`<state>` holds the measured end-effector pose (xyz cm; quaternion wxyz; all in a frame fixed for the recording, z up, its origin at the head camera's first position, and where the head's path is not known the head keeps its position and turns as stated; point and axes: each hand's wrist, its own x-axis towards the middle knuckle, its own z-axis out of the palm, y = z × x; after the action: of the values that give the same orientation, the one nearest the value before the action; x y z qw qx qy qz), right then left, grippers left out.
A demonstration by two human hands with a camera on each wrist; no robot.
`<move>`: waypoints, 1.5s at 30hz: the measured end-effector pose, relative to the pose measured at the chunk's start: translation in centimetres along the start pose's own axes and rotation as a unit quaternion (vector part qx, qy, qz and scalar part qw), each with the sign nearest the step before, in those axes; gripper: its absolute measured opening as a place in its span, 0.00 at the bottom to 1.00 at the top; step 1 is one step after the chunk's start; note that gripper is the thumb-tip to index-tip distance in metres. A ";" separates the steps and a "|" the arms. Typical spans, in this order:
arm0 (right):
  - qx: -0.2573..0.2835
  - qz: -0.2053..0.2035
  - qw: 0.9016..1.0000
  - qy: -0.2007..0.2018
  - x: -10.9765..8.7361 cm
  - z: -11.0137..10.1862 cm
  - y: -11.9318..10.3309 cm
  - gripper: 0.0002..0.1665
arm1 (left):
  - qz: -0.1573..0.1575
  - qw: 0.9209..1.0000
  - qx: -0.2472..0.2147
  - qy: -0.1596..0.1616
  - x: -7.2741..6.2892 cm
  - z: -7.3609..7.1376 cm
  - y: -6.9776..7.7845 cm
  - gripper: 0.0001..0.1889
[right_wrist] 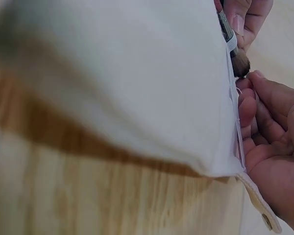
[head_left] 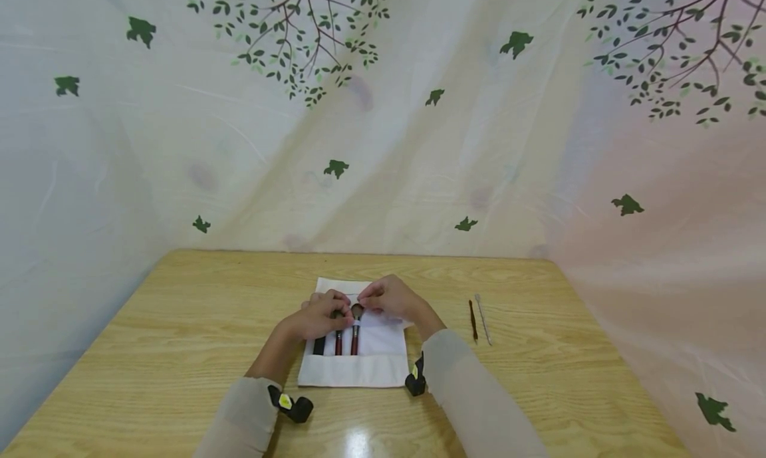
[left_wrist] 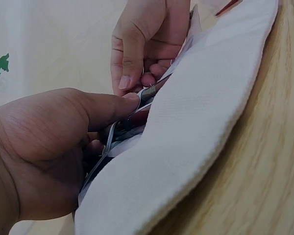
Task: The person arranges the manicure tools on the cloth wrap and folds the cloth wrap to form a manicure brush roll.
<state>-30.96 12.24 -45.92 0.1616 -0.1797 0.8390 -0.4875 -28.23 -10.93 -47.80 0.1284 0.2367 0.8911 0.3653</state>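
Brush with dark-red handle, metal neck and soft brown bristles (head_left: 356, 342) lies in the open white cloth pouch (head_left: 385, 342), in the middle of the pale wooden table (head_left: 197, 325), and it is the thing now being worked on. Its handle goes down into the folded pocket (head_left: 352, 371), and a narrow white elastic band (right_wrist: 233, 41) crosses its neck. The left hand (head_left: 320, 315) appears to pinch this band between thumb and finger, while the right hand (head_left: 387, 297) has its fingers curled, the tips pinching, as it appears, the bristle end. I judge the work to be about halfway. Three tools sit in the pocket: this brush, a second red-handled brush (head_left: 338, 345) just beside it, and a flat black piece (head_left: 319, 345) at the left; whether these last two are also under a band, the left hand hides. A thin brown stick-like tool (head_left: 473, 320) and a slim whitish rod (head_left: 483, 320) lie outside, well apart to the right, so probably they are left to insert. The pouch is not yet folded, and its beige strap (right_wrist: 257, 201) hangs unfastened.
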 end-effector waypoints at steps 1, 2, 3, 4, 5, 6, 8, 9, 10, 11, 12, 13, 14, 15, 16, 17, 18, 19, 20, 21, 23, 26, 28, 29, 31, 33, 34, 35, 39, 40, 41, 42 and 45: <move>0.001 -0.001 1.000 0.002 0.0 -0.1 0.0 0.08 | -0.002 1.000 0.000 -0.001 0.0 0.0 0.0 0.07; 0.001 -0.002 1.000 0.005 -0.1 -0.2 0.0 0.09 | -0.003 1.000 -0.001 0.000 0.0 0.0 0.1 0.07; -0.001 -0.004 1.000 0.007 -0.1 -0.4 0.1 0.09 | -0.004 1.000 -0.002 -0.001 0.0 0.0 0.1 0.07; -0.003 -0.004 1.000 0.009 -0.1 -0.5 0.1 0.09 | -0.005 1.000 -0.003 -0.001 0.0 -0.1 0.1 0.07; -0.003 -0.004 1.000 0.011 -0.1 -0.7 0.3 0.09 | -0.006 1.000 -0.004 -0.003 0.0 -0.1 0.2 0.07; -0.003 -0.004 1.000 0.013 -0.1 -0.9 0.4 0.09 | -0.005 1.000 -0.005 -0.003 0.0 -0.1 0.2 0.07; -0.007 -0.005 1.000 0.016 -0.3 -1.4 0.6 0.10 | 0.000 1.000 -0.005 -0.003 -0.1 -0.2 0.3 0.07; -0.009 -0.004 1.000 0.017 -0.4 -1.7 0.6 0.10 | 0.003 1.000 -0.005 -0.002 -0.1 -0.2 0.3 0.07; -0.010 -0.003 1.000 0.018 -0.5 -1.9 0.6 0.11 | 0.005 1.000 -0.003 -0.001 -0.1 -0.1 0.3 0.07; -0.012 -0.003 1.000 0.019 -0.6 -2.2 0.7 0.12 | 0.007 1.000 -0.003 0.001 -0.1 -0.1 0.2 0.07; -0.015 -0.002 1.000 0.019 -0.8 -2.5 0.7 0.12 | 0.009 1.000 -0.002 0.001 -0.1 -0.1 0.2 0.07; -0.019 -0.001 1.000 0.020 -1.0 -2.8 0.6 0.12 | 0.010 1.000 -0.001 0.003 -0.1 -0.1 0.2 0.07; -0.023 -0.001 0.999 0.023 -1.2 -3.2 0.6 0.13 | 0.010 1.000 -0.002 0.004 -0.1 -0.1 0.2 0.07; -0.027 0.000 0.999 0.026 -1.4 -3.5 0.6 0.13 | 0.009 1.000 -0.001 0.004 0.0 0.0 0.1 0.07; -0.027 0.000 0.999 0.028 -1.6 -3.9 0.7 0.13 | 0.007 1.000 -0.001 0.003 0.0 -0.1 0.1 0.07; -0.027 0.000 0.999 0.031 -1.9 -4.3 0.6 0.13 | 0.006 1.000 -0.002 0.003 0.1 -0.1 0.1 0.07; -0.024 0.001 0.999 0.034 -2.2 -4.7 0.6 0.14 | 0.005 1.000 -0.002 0.002 0.1 -0.1 0.1 0.07; -0.023 0.002 0.999 0.036 -2.4 -5.0 0.6 0.14 | 0.004 1.000 -0.003 0.001 0.1 -0.1 0.2 0.07; -0.022 0.002 0.999 0.037 -2.7 -5.4 0.7 0.14 | 0.003 1.000 -0.003 0.000 0.1 -0.1 0.2 0.07; -0.019 0.000 0.999 0.038 -3.0 -5.8 0.7 0.15 | 0.003 1.000 -0.002 0.001 0.1 -0.1 0.2 0.07; -0.020 -0.006 0.999 0.039 -3.5 -6.5 0.8 0.15 | 0.003 1.000 -0.002 0.002 0.1 -0.1 0.3 0.07; -0.033 -0.013 0.998 0.046 -4.2 -7.6 1.1 0.16 | 0.008 1.000 -0.001 0.004 0.0 -0.1 0.3 0.07; -0.043 -0.016 0.998 0.050 -4.7 -8.3 1.2 0.17 | 0.013 1.000 -0.002 0.006 -0.1 -0.1 0.2 0.06; -0.049 -0.016 0.997 0.052 -5.0 -8.7 1.4 0.17 | 0.015 1.000 -0.003 0.008 -0.1 -0.1 0.2 0.06; -0.058 -0.018 0.997 0.056 -5.5 -9.4 1.7 0.18 | 0.020 1.000 -0.005 0.011 -0.1 -0.1 0.2 0.06; -0.066 -0.018 0.996 0.056 -6.1 -10.0 1.9 0.18 | 0.021 1.000 -0.009 0.015 -0.2 -0.2 0.2 0.06; -0.070 -0.016 0.996 0.057 -6.4 -10.3 2.1 0.18 | 0.020 1.000 -0.012 0.017 -0.2 -0.2 0.2 0.06; -0.073 -0.016 0.996 0.057 -6.7 -10.6 2.2 0.18 | 0.018 1.000 -0.014 0.017 -0.2 -0.2 0.2 0.06; -0.094 -0.017 0.994 0.059 -7.8 -11.8 3.1 0.17 | 0.015 1.000 -0.015 0.021 -0.2 -0.1 0.3 0.06; -0.099 -0.023 0.993 0.058 -8.1 -12.1 3.4 0.17 | 0.015 1.000 -0.013 0.022 -0.2 -0.1 0.3 0.06; -0.108 -0.027 0.992 0.058 -8.4 -12.4 3.7 0.17 | 0.016 1.000 -0.010 0.023 -0.2 -0.1 0.4 0.06; -0.116 -0.028 0.991 0.059 -8.7 -12.7 4.0 0.17 | 0.017 1.000 -0.009 0.025 -0.1 -0.1 0.4 0.05; -0.134 -0.033 0.989 0.061 -9.4 -13.4 4.7 0.16 | 0.013 0.999 -0.010 0.029 0.0 -0.2 0.6 0.04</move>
<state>-29.31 28.95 -42.83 0.0685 -0.1972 0.8985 -0.3861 -28.12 -10.63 -47.25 0.0998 0.2361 0.8875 0.3830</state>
